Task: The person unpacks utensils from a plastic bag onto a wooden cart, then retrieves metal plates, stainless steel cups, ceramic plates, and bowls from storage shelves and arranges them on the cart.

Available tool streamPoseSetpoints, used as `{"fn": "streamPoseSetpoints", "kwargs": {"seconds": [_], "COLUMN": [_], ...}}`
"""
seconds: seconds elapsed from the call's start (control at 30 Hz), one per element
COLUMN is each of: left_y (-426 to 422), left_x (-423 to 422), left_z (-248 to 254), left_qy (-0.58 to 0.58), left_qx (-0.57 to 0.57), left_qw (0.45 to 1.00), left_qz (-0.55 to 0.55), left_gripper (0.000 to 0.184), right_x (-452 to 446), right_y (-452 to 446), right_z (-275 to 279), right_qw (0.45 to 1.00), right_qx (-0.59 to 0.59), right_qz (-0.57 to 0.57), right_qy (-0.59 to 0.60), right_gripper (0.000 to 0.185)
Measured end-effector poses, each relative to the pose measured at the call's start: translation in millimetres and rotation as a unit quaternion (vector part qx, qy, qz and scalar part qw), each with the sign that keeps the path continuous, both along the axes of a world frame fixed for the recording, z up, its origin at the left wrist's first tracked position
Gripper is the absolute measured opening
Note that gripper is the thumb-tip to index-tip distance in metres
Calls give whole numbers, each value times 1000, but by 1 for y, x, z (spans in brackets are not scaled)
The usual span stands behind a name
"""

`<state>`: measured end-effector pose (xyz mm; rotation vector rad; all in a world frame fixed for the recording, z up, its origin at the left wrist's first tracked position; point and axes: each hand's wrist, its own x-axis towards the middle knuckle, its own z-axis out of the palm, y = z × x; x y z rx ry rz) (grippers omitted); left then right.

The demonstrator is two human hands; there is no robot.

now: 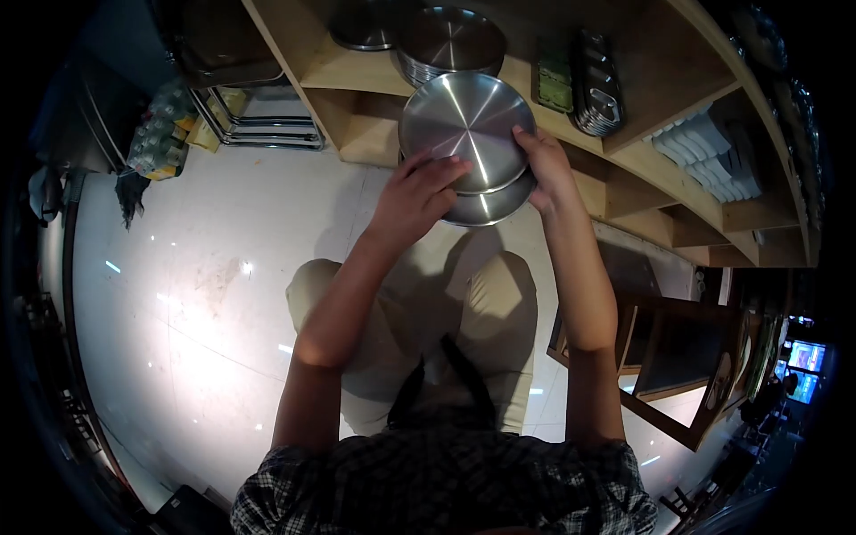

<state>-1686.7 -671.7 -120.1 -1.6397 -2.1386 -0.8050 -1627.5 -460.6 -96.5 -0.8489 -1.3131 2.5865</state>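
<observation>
Two round stainless steel plates are in front of the shelf, an upper plate (468, 116) lying partly over a lower plate (490, 209) that shows at the near side. My right hand (548, 169) grips the plates at their right edge, thumb on top and fingers hidden underneath. My left hand (415, 201) is at the near left edge of the upper plate, its fingers bent over the shiny surface. Just beyond the plates, a stack of similar steel plates (452, 40) stands on the wooden shelf (357, 73).
More steel plates (364, 25) lie at the shelf's back left. To the right are green trays (555, 76), dark stacked trays (596, 89) and white dishes (704, 156). A folded metal chair (267, 134) and packed bottles (162, 134) stand left. A wooden-framed cabinet (678, 357) is at right.
</observation>
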Motion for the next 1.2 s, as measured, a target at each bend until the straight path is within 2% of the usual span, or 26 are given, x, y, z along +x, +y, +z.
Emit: {"fn": "streamPoseSetpoints", "kwargs": {"seconds": [0.07,0.1,0.17,0.2,0.27,0.3,0.37,0.4,0.43,0.47,0.5,0.53,0.57,0.63,0.67,0.73,0.77,0.8,0.87,0.97,1.13,1.2], "left_y": [4,6,5,5,1,-2,-9,-11,-11,-12,-13,-14,-15,-19,-21,-22,-22,-21,-18,-14,-21,-32], "left_x": [-4,-4,1,-2,-3,-2,6,12,19,26,32,37,43,60,67,90,103,116,149,189,254,277], "left_z": [2,5,15,19,25,29,37,48,69,93,115,140,164,211,234,275,296,313,334,358,394,407], "left_qy": [20,12,28,25,-15,-49,-70,-67,-71,-82,-93,-94,-91,-92,-75,-58,-65,-71,-77,-123,-118,-83], "left_qx": [32,28,-8,-11,-31,-31,-26,-21,-23,-38,-54,-57,-58,-64,-75,-85,-101,-116,-77,-69,-79,-181], "left_qw": [999,999,997,998,991,991,991,991,991,990,988,988,989,989,989,989,987,985,989,982,982,976], "left_qz": [-11,-19,73,65,127,123,114,113,108,106,107,108,101,97,102,111,108,104,102,127,124,91], "left_gripper": [8,8,33,33,33,36,35,35,35,33,32,32,29,27,25,24,22,21,22,23,23,25], "right_x": [3,5,9,11,17,23,36,43,51,61,73,83,93,118,130,152,163,172,198,238,310,340], "right_y": [2,0,-7,-12,-20,-24,-29,-29,-32,-30,-28,-28,-31,-39,-43,-48,-49,-48,-48,-52,-68,-80], "right_z": [0,0,8,16,20,19,30,65,88,116,144,172,194,230,243,262,275,286,311,335,374,384], "right_qw": [1000,999,997,997,995,994,960,946,865,866,777,662,664,628,629,524,552,552,557,573,594,582], "right_qx": [-7,-15,-19,-26,78,80,279,322,497,496,619,723,721,702,700,798,787,787,787,784,781,794], "right_qz": [-20,-32,-55,-65,-49,-57,11,39,30,30,114,195,196,311,313,258,229,228,202,164,120,93], "right_qy": [-17,14,41,20,45,43,26,-6,-53,-56,-14,31,32,126,128,147,156,157,174,174,155,148], "right_gripper": [20,20,22,29,45,45,61,70,71,71,70,68,68,53,53,41,37,37,33,28,23,20]}}
